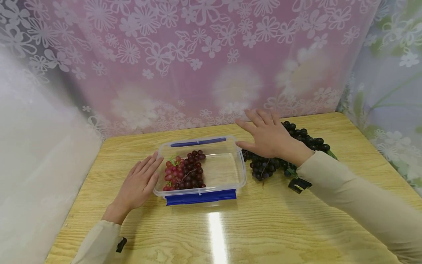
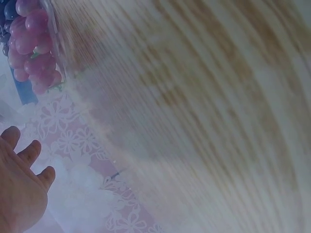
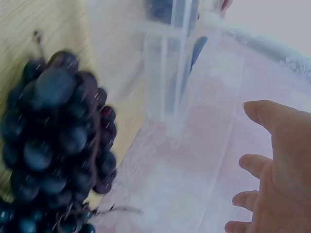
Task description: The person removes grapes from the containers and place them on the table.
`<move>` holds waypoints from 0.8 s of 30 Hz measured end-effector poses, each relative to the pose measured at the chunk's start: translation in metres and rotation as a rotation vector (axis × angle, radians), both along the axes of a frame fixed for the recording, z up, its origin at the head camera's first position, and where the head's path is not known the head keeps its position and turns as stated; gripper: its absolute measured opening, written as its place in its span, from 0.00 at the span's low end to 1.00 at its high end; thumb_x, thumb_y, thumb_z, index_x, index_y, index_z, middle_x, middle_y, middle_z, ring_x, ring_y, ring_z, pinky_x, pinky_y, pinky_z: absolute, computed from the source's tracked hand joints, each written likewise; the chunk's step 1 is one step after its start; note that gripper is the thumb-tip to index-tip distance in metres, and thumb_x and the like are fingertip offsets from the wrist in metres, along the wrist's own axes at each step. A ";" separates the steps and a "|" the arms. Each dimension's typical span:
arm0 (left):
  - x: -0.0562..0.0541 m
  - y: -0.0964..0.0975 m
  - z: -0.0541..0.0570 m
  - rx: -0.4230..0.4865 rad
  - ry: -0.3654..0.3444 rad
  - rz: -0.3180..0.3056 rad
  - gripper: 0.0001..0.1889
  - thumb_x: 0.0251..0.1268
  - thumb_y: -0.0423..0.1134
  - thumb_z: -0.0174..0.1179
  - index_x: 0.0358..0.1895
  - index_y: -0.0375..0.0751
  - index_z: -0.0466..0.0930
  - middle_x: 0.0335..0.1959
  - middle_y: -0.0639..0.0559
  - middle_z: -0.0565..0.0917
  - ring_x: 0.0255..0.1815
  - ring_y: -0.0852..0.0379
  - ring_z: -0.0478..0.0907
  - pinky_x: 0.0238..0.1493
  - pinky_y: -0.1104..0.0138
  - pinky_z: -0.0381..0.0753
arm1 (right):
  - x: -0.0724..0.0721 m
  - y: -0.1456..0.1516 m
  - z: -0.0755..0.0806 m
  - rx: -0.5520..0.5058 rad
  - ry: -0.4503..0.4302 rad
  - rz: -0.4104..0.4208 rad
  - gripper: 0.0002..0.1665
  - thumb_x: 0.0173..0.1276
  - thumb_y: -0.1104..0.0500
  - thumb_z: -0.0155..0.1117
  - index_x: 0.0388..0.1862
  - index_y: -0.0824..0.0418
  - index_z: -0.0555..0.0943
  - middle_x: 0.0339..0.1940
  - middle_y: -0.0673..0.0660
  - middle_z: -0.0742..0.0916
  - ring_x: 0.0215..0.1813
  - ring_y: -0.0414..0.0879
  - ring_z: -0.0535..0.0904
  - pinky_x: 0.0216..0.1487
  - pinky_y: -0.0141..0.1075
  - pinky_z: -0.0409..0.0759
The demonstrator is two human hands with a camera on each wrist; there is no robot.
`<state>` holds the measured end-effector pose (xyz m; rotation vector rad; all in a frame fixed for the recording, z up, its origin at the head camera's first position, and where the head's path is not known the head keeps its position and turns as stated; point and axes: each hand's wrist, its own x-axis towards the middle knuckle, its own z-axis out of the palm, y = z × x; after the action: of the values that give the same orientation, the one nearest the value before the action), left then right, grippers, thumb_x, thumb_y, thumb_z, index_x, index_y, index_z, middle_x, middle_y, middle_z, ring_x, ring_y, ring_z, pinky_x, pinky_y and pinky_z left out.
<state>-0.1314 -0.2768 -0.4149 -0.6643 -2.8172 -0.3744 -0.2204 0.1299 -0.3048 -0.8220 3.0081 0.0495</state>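
Clear container (image 1: 222, 168) lies lengthwise left to right on the table (image 1: 263, 220).

In the head view, white glare (image 1: 216, 238) is streaking the table (image 1: 270, 231) toward six o'clock; haze is washing both wrist views, the right one blurring dark grapes (image 3: 56, 138) toward nine o'clock.
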 end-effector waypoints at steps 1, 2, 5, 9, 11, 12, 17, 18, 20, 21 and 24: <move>0.000 0.000 0.000 0.001 -0.003 0.002 0.26 0.78 0.45 0.40 0.75 0.46 0.56 0.76 0.48 0.53 0.73 0.44 0.52 0.70 0.47 0.48 | 0.001 -0.004 0.000 0.003 0.002 0.009 0.44 0.69 0.28 0.43 0.78 0.43 0.51 0.78 0.58 0.48 0.76 0.61 0.37 0.68 0.63 0.30; 0.000 0.000 0.000 0.003 -0.005 0.003 0.26 0.78 0.44 0.41 0.75 0.46 0.56 0.76 0.48 0.53 0.73 0.44 0.52 0.70 0.47 0.48 | 0.002 -0.008 0.000 0.008 0.005 0.017 0.44 0.68 0.28 0.42 0.78 0.43 0.51 0.78 0.58 0.48 0.76 0.60 0.37 0.68 0.62 0.29; 0.000 -0.001 0.000 0.006 -0.011 0.005 0.26 0.78 0.44 0.41 0.75 0.47 0.55 0.76 0.48 0.53 0.73 0.44 0.52 0.69 0.46 0.48 | 0.005 -0.018 0.000 0.027 0.003 0.036 0.44 0.68 0.27 0.41 0.78 0.41 0.50 0.79 0.57 0.48 0.76 0.60 0.36 0.68 0.60 0.25; 0.000 -0.001 0.000 0.009 -0.012 0.004 0.26 0.78 0.45 0.40 0.75 0.46 0.56 0.76 0.48 0.53 0.73 0.43 0.52 0.69 0.45 0.48 | 0.009 -0.032 0.000 0.057 -0.011 0.066 0.45 0.68 0.26 0.40 0.78 0.40 0.47 0.79 0.56 0.46 0.76 0.60 0.35 0.67 0.61 0.25; 0.000 0.000 0.000 0.008 -0.014 0.002 0.26 0.78 0.46 0.39 0.75 0.46 0.56 0.76 0.48 0.52 0.73 0.43 0.52 0.69 0.46 0.48 | 0.011 -0.039 0.000 0.056 -0.030 0.090 0.45 0.67 0.26 0.40 0.78 0.39 0.47 0.79 0.56 0.46 0.76 0.60 0.34 0.67 0.63 0.26; 0.000 0.000 0.000 0.007 -0.015 0.003 0.26 0.78 0.46 0.39 0.75 0.46 0.56 0.76 0.49 0.52 0.73 0.44 0.52 0.69 0.46 0.48 | 0.012 -0.043 -0.001 0.055 -0.044 0.102 0.45 0.67 0.26 0.40 0.78 0.38 0.46 0.79 0.55 0.45 0.76 0.59 0.32 0.67 0.64 0.26; -0.001 -0.001 0.000 0.002 -0.015 0.003 0.26 0.79 0.47 0.39 0.75 0.46 0.56 0.76 0.49 0.52 0.74 0.45 0.51 0.70 0.47 0.48 | 0.014 -0.058 -0.004 0.059 -0.084 0.201 0.44 0.67 0.25 0.40 0.78 0.35 0.44 0.79 0.53 0.42 0.76 0.58 0.29 0.66 0.62 0.23; -0.001 -0.001 0.001 0.002 -0.014 0.003 0.26 0.78 0.46 0.39 0.75 0.46 0.56 0.76 0.49 0.52 0.74 0.45 0.51 0.70 0.47 0.48 | 0.014 -0.061 -0.004 0.065 -0.089 0.218 0.44 0.67 0.25 0.40 0.78 0.35 0.44 0.78 0.53 0.41 0.76 0.58 0.28 0.67 0.61 0.23; -0.001 0.000 0.001 0.001 -0.013 0.003 0.26 0.78 0.45 0.40 0.75 0.46 0.56 0.76 0.49 0.52 0.73 0.44 0.52 0.70 0.47 0.48 | 0.015 -0.067 -0.006 0.071 -0.094 0.255 0.44 0.67 0.26 0.41 0.78 0.35 0.43 0.78 0.53 0.39 0.76 0.57 0.28 0.67 0.60 0.23; -0.001 0.000 0.001 0.003 -0.012 0.003 0.26 0.78 0.45 0.41 0.75 0.46 0.56 0.76 0.49 0.52 0.73 0.44 0.52 0.70 0.47 0.49 | 0.015 -0.070 -0.007 0.069 -0.097 0.274 0.44 0.68 0.27 0.43 0.78 0.35 0.43 0.78 0.53 0.39 0.76 0.57 0.29 0.67 0.61 0.24; 0.000 0.000 0.002 0.008 -0.011 0.003 0.26 0.76 0.42 0.45 0.75 0.45 0.57 0.76 0.49 0.53 0.73 0.43 0.53 0.70 0.47 0.49 | 0.017 -0.080 -0.009 0.088 -0.104 0.322 0.45 0.68 0.29 0.45 0.78 0.35 0.42 0.78 0.52 0.37 0.76 0.57 0.29 0.69 0.61 0.29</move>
<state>-0.1315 -0.2764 -0.4133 -0.6582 -2.8249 -0.3899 -0.2038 0.0495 -0.3140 -1.2472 2.7265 0.1383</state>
